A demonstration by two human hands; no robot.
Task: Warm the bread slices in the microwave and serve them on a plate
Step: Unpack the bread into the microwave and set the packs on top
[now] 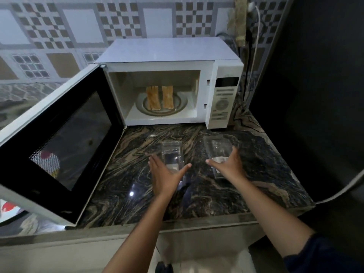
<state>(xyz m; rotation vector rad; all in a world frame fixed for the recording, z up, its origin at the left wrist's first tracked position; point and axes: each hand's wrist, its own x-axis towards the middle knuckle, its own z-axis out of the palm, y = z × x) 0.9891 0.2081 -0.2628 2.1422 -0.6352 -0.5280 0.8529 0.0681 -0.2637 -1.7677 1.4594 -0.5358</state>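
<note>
White microwave (171,83) at back edge of dark marbled countertop (126,174), door (59,142) swung wide open to the left. Two bread slices (160,97) inside, lying side by side on the turntable (180,104), slightly apart, toasted-looking. Control panel (222,101) on right side of oven.

Two clear plastic containers on countertop in front of oven: left container (171,152) mid-counter, right container (218,146) nearer right edge, white label visible on each.

Left hand (164,174) stretched over left container, fingers spread, thumb out to the right, gripping nothing. Right hand (229,164) over near end of right container, fingers splayed wide; contact with container unclear, nothing clasped. Dark sleeve (323,253) on right arm at lower right. White cable (256,36) hanging down tiled wall (78,26) behind oven.
</note>
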